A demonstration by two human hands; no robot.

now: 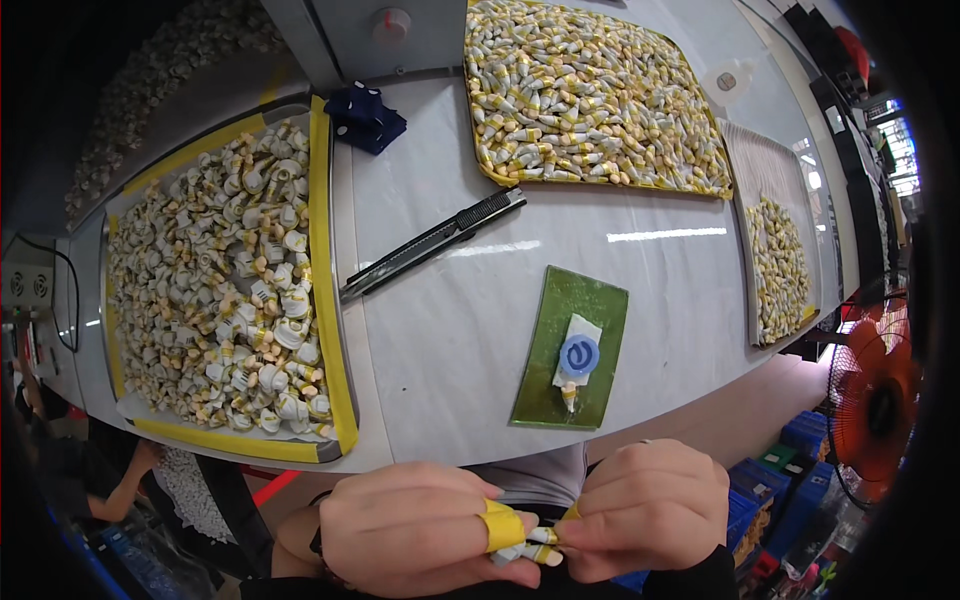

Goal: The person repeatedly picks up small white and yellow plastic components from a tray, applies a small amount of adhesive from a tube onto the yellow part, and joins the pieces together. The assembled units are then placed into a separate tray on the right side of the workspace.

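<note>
Near the lower edge, my left hand (410, 520) is closed around small white-and-yellow figure-like pieces (541, 553) with peach ends. Yellow tape (503, 527) wraps a finger of that hand. Close against it, my right hand (645, 510) is pinched at the fingertips, beside the ends of the pieces. What its fingers grip is mostly hidden. Beyond the hands, a green mat (568, 305) lies on the table. On the mat is a round blue mould-like piece (579, 354) over a white pad, with a similar small piece (569, 396) at its near end.
At left stands a yellow-edged tray (335, 380) heaped with white-and-yellow parts. A yellow-rimmed tray (600, 186) of small pieces is at the back, another tray (778, 170) at right. A black utility knife (435, 243) and dark blue cloth (366, 117) lie between. An orange fan (875, 400) stands right.
</note>
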